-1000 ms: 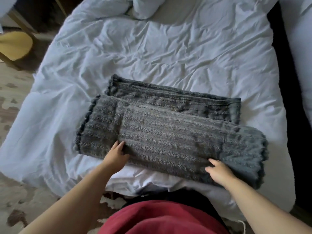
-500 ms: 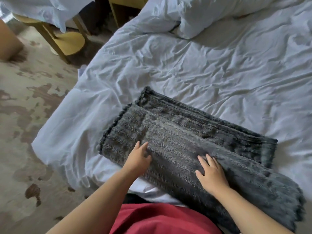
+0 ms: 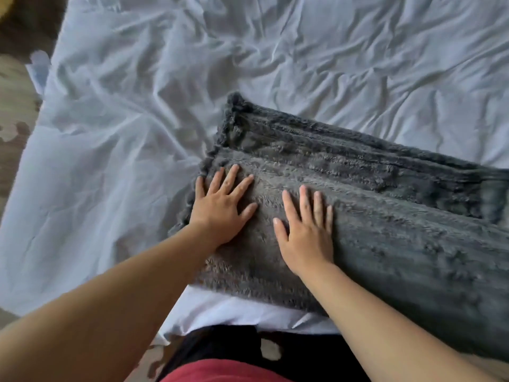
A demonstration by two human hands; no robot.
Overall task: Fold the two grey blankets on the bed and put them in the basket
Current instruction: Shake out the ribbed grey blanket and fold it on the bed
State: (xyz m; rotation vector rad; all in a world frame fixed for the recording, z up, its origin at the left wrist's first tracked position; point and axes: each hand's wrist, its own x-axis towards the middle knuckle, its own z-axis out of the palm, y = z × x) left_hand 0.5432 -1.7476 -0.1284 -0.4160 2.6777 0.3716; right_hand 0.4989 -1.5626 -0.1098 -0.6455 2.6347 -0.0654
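A fluffy grey blanket (image 3: 399,244) lies folded into a long band near the bed's front edge. Behind it, partly under its far edge, a second darker grey folded blanket (image 3: 358,161) shows. My left hand (image 3: 220,208) lies flat with spread fingers on the nearer blanket's left end. My right hand (image 3: 305,232) lies flat beside it, fingers straight, palm down on the same blanket. The right ends of both blankets run out of view. No basket is in view.
Crumpled white bedding (image 3: 137,147) covers the bed around the blankets. The bed's left edge drops to a patterned carpet (image 3: 13,111). My red and black clothing (image 3: 234,362) is against the bed's front edge.
Both hands slid left and further onto the nearer blanket, with fingers now spread flat. The view has moved closer and shifted left, so the chair and pillows are out of view.
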